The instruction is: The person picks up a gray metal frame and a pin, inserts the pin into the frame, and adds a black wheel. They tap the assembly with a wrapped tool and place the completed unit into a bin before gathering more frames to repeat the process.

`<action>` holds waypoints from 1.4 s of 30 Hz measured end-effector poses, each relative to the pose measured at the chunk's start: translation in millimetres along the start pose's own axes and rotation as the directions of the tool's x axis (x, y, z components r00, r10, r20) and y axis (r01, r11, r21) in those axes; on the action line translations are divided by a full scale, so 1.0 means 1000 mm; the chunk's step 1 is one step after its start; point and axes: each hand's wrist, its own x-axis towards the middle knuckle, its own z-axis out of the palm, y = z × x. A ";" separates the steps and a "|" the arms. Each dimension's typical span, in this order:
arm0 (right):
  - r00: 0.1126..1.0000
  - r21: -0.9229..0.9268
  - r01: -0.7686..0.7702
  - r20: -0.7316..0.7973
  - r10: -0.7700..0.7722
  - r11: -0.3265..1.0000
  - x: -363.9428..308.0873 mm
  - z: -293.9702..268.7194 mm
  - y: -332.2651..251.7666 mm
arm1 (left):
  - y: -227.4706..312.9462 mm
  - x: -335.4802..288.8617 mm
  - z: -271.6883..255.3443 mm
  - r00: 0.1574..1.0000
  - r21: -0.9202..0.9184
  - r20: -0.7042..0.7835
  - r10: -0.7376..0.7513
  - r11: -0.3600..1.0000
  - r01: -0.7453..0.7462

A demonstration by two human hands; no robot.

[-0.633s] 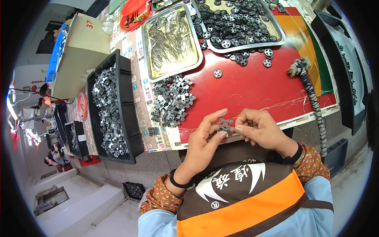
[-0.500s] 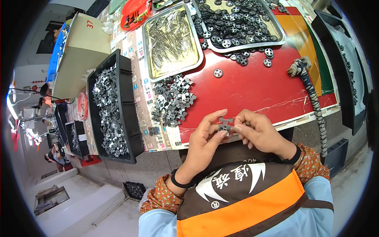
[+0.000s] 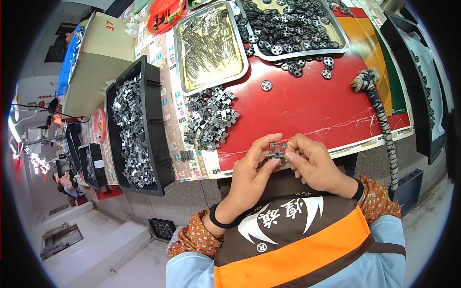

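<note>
Close to the table's front edge, both hands meet around a small grey H-shaped plastic part (image 3: 278,150), perhaps a toy-car chassis. My left hand (image 3: 253,173) grips its left side between thumb and index finger. From the other side, my right hand (image 3: 314,163) pinches at its right end, its other fingers curled. Whether the right fingertips also hold something small, such as a pin, is hidden. Left of the hands, a heap of similar grey parts (image 3: 211,117) lies on the table. One loose black wheel with a silver hub (image 3: 266,85) rests on the red surface (image 3: 297,108).
Behind stand a metal tray of thin metal pins (image 3: 211,48) and a tray of black wheels (image 3: 288,29). A black bin of grey parts (image 3: 134,129) is at left. On the right, a cloth-wrapped rod (image 3: 379,115) crosses the table edge near another black bin (image 3: 422,91).
Both hands keep their grip, and the grey part has shifted and tilted slightly between the fingers. A distant person at the left has moved.
</note>
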 end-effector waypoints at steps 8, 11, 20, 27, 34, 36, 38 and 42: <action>0.989 0.101 -0.138 0.060 0.132 0.985 0.007 -0.004 0.000 | 0.005 0.000 0.000 0.998 -0.018 -0.061 -0.013 1.000 0.012; 0.992 0.130 -0.113 0.066 0.105 0.985 0.010 -0.004 0.003 | 0.003 0.002 -0.004 0.996 -0.168 -0.085 -0.027 0.986 0.012; 0.921 -0.587 0.295 -0.036 -0.389 0.754 0.075 -0.042 -0.030 | 0.001 0.011 -0.020 0.978 -0.316 -0.206 -0.025 0.948 -0.042; 0.836 -0.842 0.342 0.069 -0.545 0.418 0.145 -0.047 -0.034 | 0.003 0.016 -0.028 0.956 -0.280 -0.292 0.021 0.954 -0.107; 0.883 -0.870 0.345 0.174 -0.436 0.353 0.127 -0.041 -0.022 | -0.014 0.023 -0.032 0.940 -0.264 -0.340 0.012 0.958 -0.108; 0.902 -0.832 0.374 0.224 -0.369 0.410 0.105 -0.036 -0.020 | -0.017 0.026 -0.029 0.939 -0.287 -0.344 -0.006 0.953 -0.099; 0.900 -0.822 0.376 0.214 -0.379 0.427 0.089 -0.036 -0.016 | -0.025 0.029 -0.026 0.944 -0.289 -0.328 -0.014 0.953 -0.087; 0.904 -0.805 0.329 0.119 -0.410 0.493 0.071 -0.040 -0.011 | -0.028 0.039 -0.012 0.945 -0.251 -0.328 -0.021 0.966 -0.065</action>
